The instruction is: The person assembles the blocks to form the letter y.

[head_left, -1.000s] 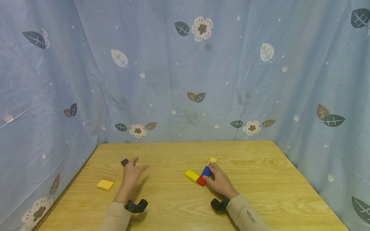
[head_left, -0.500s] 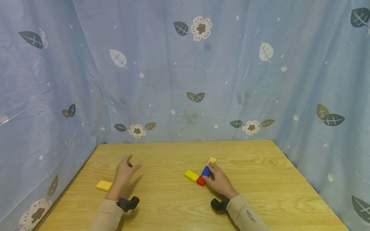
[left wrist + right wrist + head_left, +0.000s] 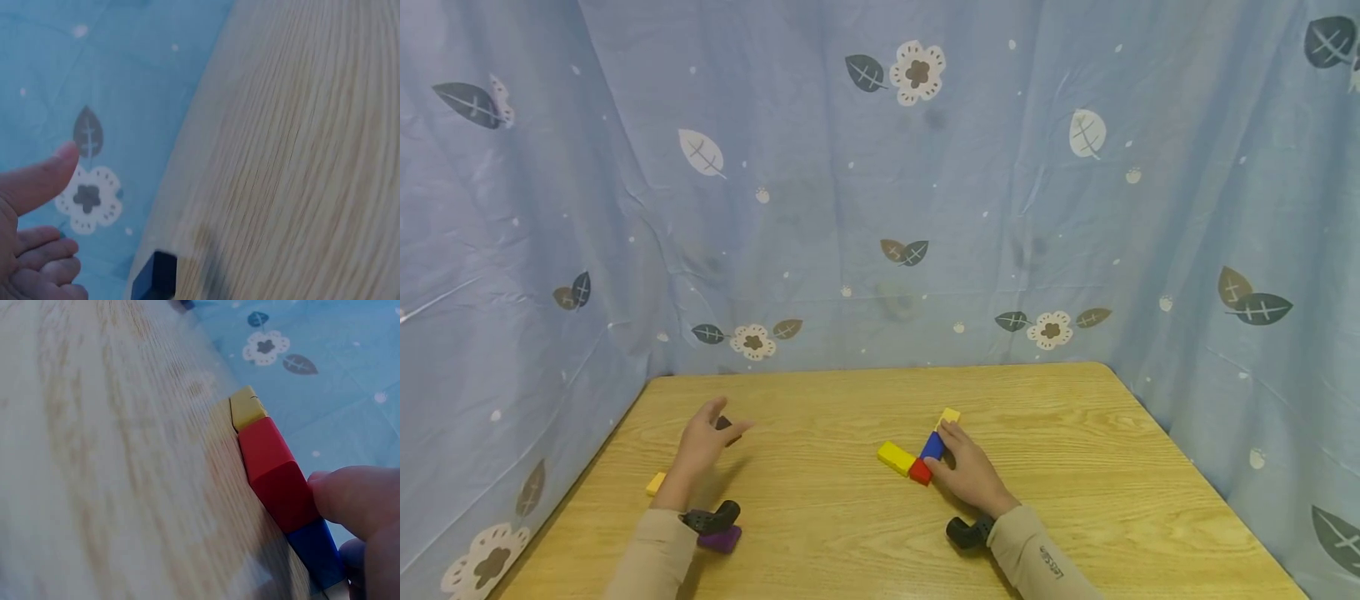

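In the head view, my left hand [image 3: 703, 437] hovers at the table's left with thumb and fingers spread and holds nothing. A small black block [image 3: 724, 425] shows between its thumb and fingers; in the left wrist view the black block [image 3: 155, 276] lies apart from the hand. My right hand [image 3: 970, 471] touches the right side of a bent row: yellow block [image 3: 896, 457], red block [image 3: 921, 472], blue block [image 3: 932, 446] and pale yellow block [image 3: 951, 414]. In the right wrist view, its thumb presses against the red block [image 3: 281, 481], near the blue block [image 3: 315, 550].
An orange-yellow block [image 3: 656, 483] lies left of my left forearm, partly hidden by it. Below that wrist sits a purple block [image 3: 722, 540]. Each wrist wears a black camera mount. A blue patterned curtain [image 3: 820, 208] encloses the wooden table [image 3: 835, 533] at the back and sides.
My left hand has moved left, past the black block, which now shows on the hand's right. Its forearm covers more of the orange-yellow block and uncovers the purple one. The right hand stays still.
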Available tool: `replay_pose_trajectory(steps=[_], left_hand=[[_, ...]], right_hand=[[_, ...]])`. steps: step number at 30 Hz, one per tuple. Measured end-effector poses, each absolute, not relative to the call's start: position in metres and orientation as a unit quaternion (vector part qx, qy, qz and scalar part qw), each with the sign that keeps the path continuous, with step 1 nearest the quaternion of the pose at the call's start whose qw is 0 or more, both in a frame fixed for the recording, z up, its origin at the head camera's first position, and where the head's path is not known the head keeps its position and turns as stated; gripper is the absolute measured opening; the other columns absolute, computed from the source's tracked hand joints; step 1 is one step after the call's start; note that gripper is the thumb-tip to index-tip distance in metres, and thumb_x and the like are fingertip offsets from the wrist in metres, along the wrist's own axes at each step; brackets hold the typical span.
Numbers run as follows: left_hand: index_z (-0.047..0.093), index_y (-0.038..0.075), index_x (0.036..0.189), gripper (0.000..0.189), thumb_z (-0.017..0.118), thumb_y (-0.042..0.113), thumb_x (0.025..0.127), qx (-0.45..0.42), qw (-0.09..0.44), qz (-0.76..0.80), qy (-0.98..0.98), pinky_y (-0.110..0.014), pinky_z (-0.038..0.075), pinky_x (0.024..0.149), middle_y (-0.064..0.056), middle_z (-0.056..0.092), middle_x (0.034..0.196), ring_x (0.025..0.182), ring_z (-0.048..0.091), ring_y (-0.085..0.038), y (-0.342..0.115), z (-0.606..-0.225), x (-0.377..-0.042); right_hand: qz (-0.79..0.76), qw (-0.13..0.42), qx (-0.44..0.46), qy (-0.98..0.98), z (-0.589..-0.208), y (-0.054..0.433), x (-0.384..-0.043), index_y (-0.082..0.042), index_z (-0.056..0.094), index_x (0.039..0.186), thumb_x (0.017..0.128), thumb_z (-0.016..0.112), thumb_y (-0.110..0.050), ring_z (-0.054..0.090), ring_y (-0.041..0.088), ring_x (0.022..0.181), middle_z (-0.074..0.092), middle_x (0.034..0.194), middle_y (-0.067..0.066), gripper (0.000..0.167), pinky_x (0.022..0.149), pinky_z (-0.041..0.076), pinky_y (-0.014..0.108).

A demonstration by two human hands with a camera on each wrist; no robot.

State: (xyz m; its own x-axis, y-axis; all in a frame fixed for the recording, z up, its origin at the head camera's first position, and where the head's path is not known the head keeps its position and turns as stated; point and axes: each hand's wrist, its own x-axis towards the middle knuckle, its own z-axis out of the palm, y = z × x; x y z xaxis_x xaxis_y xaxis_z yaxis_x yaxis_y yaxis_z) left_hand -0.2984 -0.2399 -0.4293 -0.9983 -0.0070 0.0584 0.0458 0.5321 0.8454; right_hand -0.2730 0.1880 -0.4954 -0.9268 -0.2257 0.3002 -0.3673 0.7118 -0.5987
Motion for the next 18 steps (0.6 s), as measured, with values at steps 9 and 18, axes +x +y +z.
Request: replay_pose_trajectory(steps=[9, 18], left_hand=[[0.007, -0.005, 0.15, 0.098, 0.065, 0.044, 0.087, -0.011, 0.02, -0.469, -0.883, -0.055, 0.019, 0.115, -0.026, 0.011, 0.156, 0.142, 0.01, -0.045, -0.259, -0.429, -0.303], [0.003, -0.004, 0.15, 0.101, 0.063, 0.047, 0.088, 0.005, -0.025, -0.463, -0.886, -0.058, 0.018, 0.114, -0.028, 0.005, 0.156, 0.141, 0.007, -0.048, -0.27, -0.432, -0.308]], right_hand=[[0.345, 0.099, 0.16, -0.92, -0.496, 0.188, -0.273, 0.003, 0.042, 0.14, 0.092, 0.061, -0.036, 0.031, 0.037, 0.139, 0.036, 0.149, 0.018, 0.065, 0.112, 0.03, 0.052], [0.347, 0.1, 0.16, -0.919, -0.495, 0.188, -0.273, 0.003, 0.042, 0.14, 0.092, 0.061, -0.034, 0.03, 0.036, 0.14, 0.036, 0.15, 0.018, 0.064, 0.112, 0.03, 0.052]])
